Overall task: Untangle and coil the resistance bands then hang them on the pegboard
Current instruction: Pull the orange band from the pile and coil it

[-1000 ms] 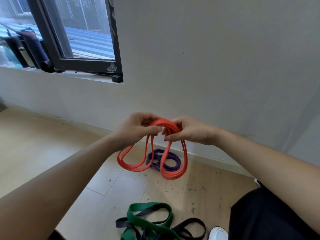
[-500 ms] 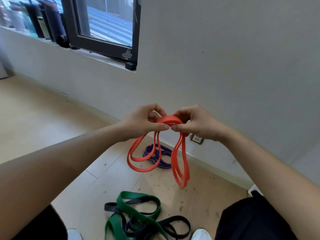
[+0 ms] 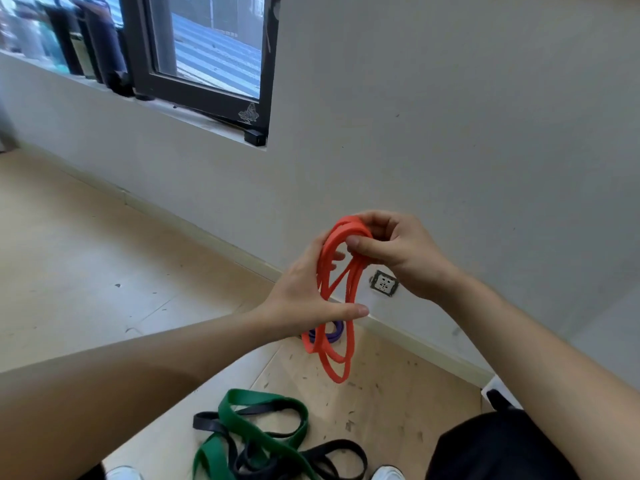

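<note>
Dark bottles [image 3: 86,39] line the sill beside a black-framed window [image 3: 207,46]. Lower down, a green band [image 3: 256,431] and a black band [image 3: 332,455] lie tangled together on the wooden floor [image 3: 86,271]. The left grip [image 3: 304,292] is wide, fingers straight and thumb out, propping the orange band [image 3: 325,268] from behind. The band's coiled loops hang in the air and mostly hide a purple band [image 3: 334,336] lying at the skirting. A wall socket [image 3: 383,283] sits just right of the loops. The right grip [image 3: 398,251] pinches the coil's top.
</note>
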Demonstrator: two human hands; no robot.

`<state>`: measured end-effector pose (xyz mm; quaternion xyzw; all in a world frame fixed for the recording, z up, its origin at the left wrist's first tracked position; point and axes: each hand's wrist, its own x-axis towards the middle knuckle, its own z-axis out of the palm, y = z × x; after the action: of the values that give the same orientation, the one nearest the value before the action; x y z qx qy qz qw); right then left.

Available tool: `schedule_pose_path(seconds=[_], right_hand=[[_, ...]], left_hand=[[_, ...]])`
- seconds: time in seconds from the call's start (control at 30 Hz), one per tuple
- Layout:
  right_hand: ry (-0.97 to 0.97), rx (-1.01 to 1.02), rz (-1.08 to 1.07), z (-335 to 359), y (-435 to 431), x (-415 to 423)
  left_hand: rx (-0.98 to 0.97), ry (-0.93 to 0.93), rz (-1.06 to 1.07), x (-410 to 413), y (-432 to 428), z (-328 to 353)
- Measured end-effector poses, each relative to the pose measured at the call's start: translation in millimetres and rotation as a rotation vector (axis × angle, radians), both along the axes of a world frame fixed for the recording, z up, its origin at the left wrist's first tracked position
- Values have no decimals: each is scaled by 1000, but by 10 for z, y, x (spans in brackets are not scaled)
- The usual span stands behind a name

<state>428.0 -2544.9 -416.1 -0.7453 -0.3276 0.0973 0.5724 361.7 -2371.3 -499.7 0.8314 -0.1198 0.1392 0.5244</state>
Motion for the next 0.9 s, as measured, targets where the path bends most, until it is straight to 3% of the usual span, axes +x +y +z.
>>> schedule_pose_path(seconds=[0.23, 0.47, 0.57, 0.67, 0.8, 0.9], right_hand=[[148, 253, 9, 55, -142, 90], [224, 206, -58, -28, -477, 276], [297, 107, -96, -149, -582, 333], [272, -108, -116, -280, -651, 350], [77, -452, -69, -265, -598, 259], [-207, -572, -62, -161, -389, 91]], left_hand=[[-9, -31, -11, 65, -91, -39], [123, -74, 6, 151, 101, 30], [239, -82, -7, 161, 233, 78], [226, -55, -33, 175, 308, 127], [240, 35, -102, 160, 362, 186], [263, 71, -115, 160, 397, 214]])
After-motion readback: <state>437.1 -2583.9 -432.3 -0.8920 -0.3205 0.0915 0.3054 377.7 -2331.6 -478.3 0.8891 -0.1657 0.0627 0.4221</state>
